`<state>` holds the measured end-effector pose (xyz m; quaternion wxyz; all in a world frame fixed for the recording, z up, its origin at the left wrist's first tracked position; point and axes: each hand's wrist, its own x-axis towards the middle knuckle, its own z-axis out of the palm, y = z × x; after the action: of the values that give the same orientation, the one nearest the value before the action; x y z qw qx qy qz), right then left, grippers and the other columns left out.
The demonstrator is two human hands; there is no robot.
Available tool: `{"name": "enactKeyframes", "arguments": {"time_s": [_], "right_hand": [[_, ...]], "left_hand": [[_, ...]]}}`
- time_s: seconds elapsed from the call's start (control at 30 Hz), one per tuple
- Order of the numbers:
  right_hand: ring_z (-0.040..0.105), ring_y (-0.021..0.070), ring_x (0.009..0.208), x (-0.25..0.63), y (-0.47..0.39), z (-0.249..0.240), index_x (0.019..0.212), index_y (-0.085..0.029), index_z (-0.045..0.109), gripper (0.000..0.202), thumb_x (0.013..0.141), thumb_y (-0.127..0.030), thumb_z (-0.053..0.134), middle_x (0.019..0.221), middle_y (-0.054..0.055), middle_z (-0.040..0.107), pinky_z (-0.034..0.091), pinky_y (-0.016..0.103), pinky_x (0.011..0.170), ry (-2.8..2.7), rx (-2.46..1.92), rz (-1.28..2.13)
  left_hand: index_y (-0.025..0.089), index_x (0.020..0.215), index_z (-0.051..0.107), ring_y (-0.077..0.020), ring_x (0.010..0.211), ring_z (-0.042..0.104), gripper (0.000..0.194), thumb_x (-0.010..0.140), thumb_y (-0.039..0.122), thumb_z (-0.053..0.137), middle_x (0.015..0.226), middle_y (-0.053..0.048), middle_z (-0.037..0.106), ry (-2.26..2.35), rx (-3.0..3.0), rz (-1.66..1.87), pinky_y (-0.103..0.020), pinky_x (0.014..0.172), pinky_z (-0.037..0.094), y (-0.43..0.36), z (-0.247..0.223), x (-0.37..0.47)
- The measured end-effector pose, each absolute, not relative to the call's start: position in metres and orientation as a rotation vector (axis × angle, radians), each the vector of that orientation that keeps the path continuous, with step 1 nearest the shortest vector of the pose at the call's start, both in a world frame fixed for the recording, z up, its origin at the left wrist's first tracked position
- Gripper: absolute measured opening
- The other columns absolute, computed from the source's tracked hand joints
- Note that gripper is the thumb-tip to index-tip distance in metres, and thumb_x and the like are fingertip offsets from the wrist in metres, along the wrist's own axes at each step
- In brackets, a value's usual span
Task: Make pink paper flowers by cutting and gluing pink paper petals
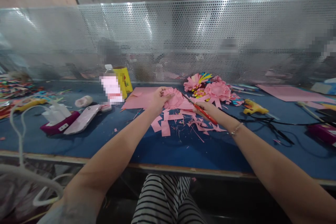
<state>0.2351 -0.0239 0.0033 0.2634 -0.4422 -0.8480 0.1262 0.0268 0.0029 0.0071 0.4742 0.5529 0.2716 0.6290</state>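
My left hand (160, 98) holds a round, pleated pink paper flower (173, 98) at its left side, thumb on top. In my right hand (208, 111) are red-handled scissors (201, 110), their dark blades pointing up and left toward the flower's right edge. Below the hands lie pink paper pieces (165, 128) and thin scraps. A pink sheet (141, 98) rests flat behind my left hand. Finished-looking pink paper flowers (217, 90) with yellow and blue strips are heaped behind my right hand.
A yellow glue gun (254, 107) with black cables lies to the right. On the left are a phone (83, 119), a purple power strip (60, 123), a roll of tape (83, 101), a bottle (108, 67) and a yellow container (125, 81). A perforated metal screen (162, 24) runs behind.
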Motion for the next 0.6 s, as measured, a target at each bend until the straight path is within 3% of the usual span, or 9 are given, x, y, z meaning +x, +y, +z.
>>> {"name": "enactKeyframes", "arguments": {"time_s": [0.43,0.6], "right_hand": [[0.037,0.0099,0.051,0.2329,-0.0216,0.0032,0.054,-0.019,0.037,0.031,0.069,-0.045,0.042,0.051,-0.002,0.037,0.030,0.023,0.049,-2.251,-1.198,0.303],[0.039,0.0108,0.054,0.2376,-0.0198,0.0026,0.058,-0.019,0.039,0.031,0.071,-0.047,0.041,0.055,-0.001,0.041,0.032,0.024,0.050,-2.250,-1.192,0.298]], "left_hand": [[0.020,0.077,0.044,-0.0048,0.051,0.049,0.027,0.059,0.018,0.065,0.060,0.006,0.050,0.674,1.298,1.478,-0.021,0.052,0.042,-0.0011,0.0100,0.0259],[0.020,0.075,0.044,-0.0044,0.055,0.050,0.029,0.057,0.018,0.066,0.064,0.006,0.050,0.684,1.332,1.544,-0.021,0.057,0.043,-0.0001,0.0105,0.0253]]}}
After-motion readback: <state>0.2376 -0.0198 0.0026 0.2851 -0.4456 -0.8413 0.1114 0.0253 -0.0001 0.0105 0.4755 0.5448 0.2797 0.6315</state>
